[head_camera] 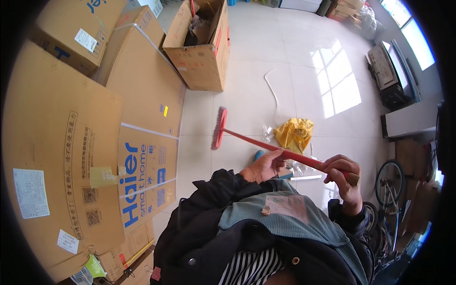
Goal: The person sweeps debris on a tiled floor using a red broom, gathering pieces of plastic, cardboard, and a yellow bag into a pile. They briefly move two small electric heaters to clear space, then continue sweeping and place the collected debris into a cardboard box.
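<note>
A red push broom (249,140) slants across in front of my body, its bristled head (219,128) out to the left over the tiled floor. My left hand (264,166) holds the handle around its middle, palm turned up. Near the handle's brownish end, my right hand (341,177) is wrapped around the stick. Just past the handle lies a crumpled yellow plastic bag (295,133). Clear plastic wrap (300,169) and a white strip (306,177) show on the floor below the handle, partly hidden by it and my clothing.
Large cardboard cartons (149,110) line the left side. An open-topped carton (199,66) with loose material inside stands ahead. A thin white strap (273,89) lies on the floor. At right are stacked appliances (386,71) and a bicycle wheel (379,185).
</note>
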{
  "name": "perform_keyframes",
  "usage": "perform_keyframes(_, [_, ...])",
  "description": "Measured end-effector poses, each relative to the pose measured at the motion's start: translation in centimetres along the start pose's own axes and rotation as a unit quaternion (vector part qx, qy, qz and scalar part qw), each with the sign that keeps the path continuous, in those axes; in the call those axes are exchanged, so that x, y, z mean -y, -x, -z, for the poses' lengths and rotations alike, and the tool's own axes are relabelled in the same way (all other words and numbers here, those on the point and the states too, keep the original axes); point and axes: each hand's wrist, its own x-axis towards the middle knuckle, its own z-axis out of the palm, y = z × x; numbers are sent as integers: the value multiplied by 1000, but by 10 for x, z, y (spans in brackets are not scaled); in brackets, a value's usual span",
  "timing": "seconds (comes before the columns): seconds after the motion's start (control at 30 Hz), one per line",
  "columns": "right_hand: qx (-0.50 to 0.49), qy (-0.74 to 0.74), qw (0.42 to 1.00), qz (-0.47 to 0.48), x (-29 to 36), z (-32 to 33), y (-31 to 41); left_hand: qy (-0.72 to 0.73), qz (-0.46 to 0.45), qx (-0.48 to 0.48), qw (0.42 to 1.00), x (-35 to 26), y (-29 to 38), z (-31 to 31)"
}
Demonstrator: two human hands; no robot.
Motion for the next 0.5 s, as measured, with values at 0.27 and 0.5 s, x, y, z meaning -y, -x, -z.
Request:
perform_keyframes(0.27, [110,-98,989,12,-63,22,-101,25,-94,-128,987,-77,-43,52])
perform_keyframes(0.5, [163,-89,983,1,-90,13,-168,50,-134,-195,970,-129,-60,70])
